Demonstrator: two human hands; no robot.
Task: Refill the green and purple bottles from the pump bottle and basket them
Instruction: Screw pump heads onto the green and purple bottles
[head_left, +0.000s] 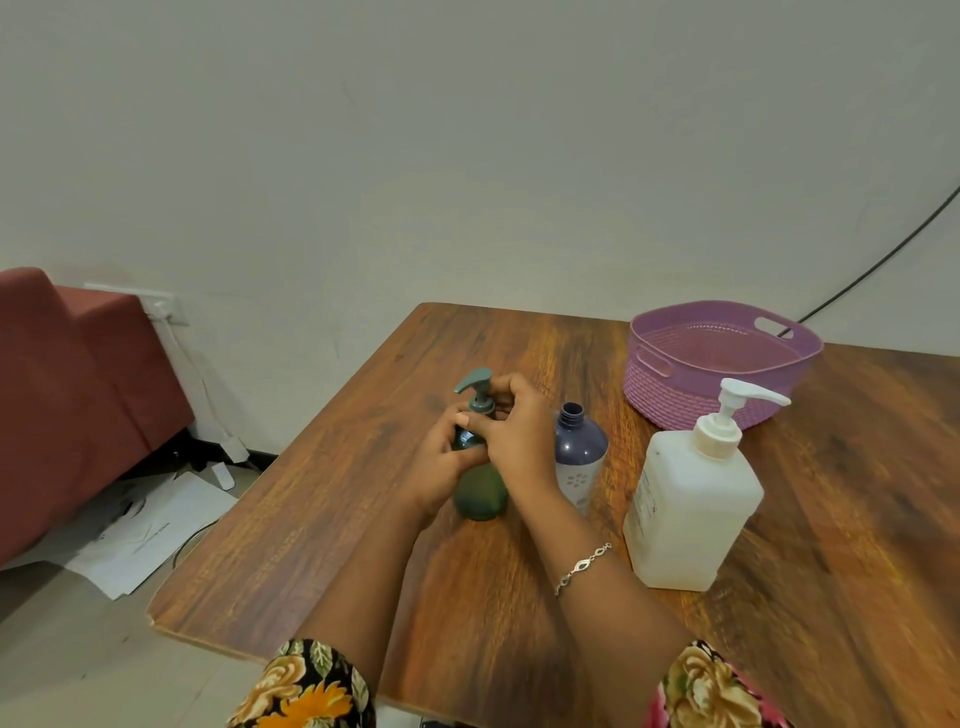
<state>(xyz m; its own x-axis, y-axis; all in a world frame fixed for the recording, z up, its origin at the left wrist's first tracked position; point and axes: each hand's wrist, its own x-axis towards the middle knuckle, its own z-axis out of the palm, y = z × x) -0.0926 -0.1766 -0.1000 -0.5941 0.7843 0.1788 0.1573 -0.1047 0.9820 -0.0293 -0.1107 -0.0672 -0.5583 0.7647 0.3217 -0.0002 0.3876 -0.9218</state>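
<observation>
Gripping the rounded dark green plastic bottle (480, 499) on the brown wood-grain desk (291, 545), both hands are working at its top. The left hand (447, 457) is wrapping round the bottle's shoulder to steady it, while the right hand (514, 426) is curling its fingers round the collar under the teal pump head (475, 382). By my reading the cap-turning step on the green bottle is in hand, though I cannot tell whether the pump is coming off or going back on, since the dark plastic is hiding the fill level. The next move is calling for a firm counter-hold below and a twist above, keeping the bottle upright. Just beside the right hand, on its outer side, the dark purple plastic bottle (579, 452) is standing with its neck open and no cap in sight, near enough that the right wrist is risking a knock against it. Farther out on that side the large translucent white square pump bottle (691, 514) is standing, and beyond it, well apart from the hands, the lilac woven-look plastic basket (675, 400) is sitting with nothing showing inside. Out past the left hand, off the desk, a red sofa (62, 389) and loose white papers (145, 530) are lying clear of the work.
</observation>
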